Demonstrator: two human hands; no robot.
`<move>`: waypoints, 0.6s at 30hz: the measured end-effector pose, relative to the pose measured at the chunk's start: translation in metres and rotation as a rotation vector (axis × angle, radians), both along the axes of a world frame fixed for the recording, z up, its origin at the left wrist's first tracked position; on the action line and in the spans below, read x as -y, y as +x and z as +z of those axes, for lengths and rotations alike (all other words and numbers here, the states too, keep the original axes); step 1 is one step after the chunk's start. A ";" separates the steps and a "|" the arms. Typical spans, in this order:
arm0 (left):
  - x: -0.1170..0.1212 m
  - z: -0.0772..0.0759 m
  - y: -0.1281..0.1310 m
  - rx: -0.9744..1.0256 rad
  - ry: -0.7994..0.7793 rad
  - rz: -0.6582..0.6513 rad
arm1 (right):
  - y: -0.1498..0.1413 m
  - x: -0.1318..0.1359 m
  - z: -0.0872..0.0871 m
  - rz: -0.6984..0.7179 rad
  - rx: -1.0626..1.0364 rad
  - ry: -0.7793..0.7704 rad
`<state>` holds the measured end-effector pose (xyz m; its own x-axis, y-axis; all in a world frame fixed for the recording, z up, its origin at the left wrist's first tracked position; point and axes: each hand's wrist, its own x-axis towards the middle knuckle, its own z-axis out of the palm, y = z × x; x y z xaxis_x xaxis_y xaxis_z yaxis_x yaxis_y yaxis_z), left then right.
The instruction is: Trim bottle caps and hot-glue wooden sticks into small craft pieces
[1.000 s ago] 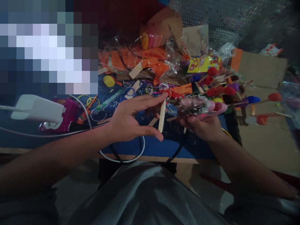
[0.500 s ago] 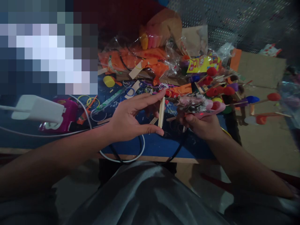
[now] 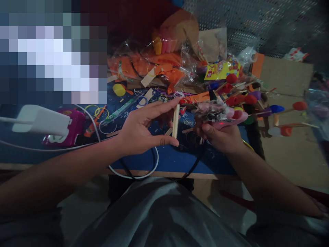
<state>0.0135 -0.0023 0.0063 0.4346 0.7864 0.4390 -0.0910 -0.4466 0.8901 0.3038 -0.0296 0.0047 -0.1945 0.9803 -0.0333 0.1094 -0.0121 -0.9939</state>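
Between the thumb and fingertips of my left hand [image 3: 140, 128] is a short bundle of wooden craft sticks [image 3: 176, 122], held on edge above the blue table [image 3: 169, 161]. My right hand [image 3: 222, 137] is wrapped round the handle of a pink hot glue gun [image 3: 238, 116]. Its front is coated with messy, stringy residue, and a small red light glows on its side. The nozzle points left, close to the upper end of the sticks. Whether the tip touches them I cannot tell. More loose sticks [image 3: 169, 131] lie below my left fingers.
A white charger plug [image 3: 41, 119] sits in a magenta socket box [image 3: 77, 120] at left, its cable looping across. Rubber bands, scraps and plastic bags cover the back. Spoon-like pieces with coloured heads [image 3: 250, 99] crowd the right. Another person's arm [image 3: 182, 27] rests at the back.
My left hand and the craft sticks have shifted very slightly. The glue gun's nozzle stays near the sticks' upper end, and both grips are the same.
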 end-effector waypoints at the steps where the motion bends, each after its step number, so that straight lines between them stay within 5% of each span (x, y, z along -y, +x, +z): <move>1: 0.001 0.001 0.000 -0.001 -0.021 0.010 | -0.001 0.000 0.001 -0.023 -0.010 -0.006; 10: -0.001 -0.004 0.003 0.023 -0.171 0.099 | -0.018 -0.005 0.021 -0.070 -0.327 -0.087; 18: -0.004 -0.007 0.004 0.122 -0.394 -0.038 | -0.031 -0.006 0.044 -0.182 -0.332 -0.088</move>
<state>0.0174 0.0015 -0.0004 0.4298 0.8890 0.1581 -0.2167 -0.0684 0.9738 0.2731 -0.0232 0.0486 -0.0323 0.9960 -0.0828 -0.2298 -0.0880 -0.9692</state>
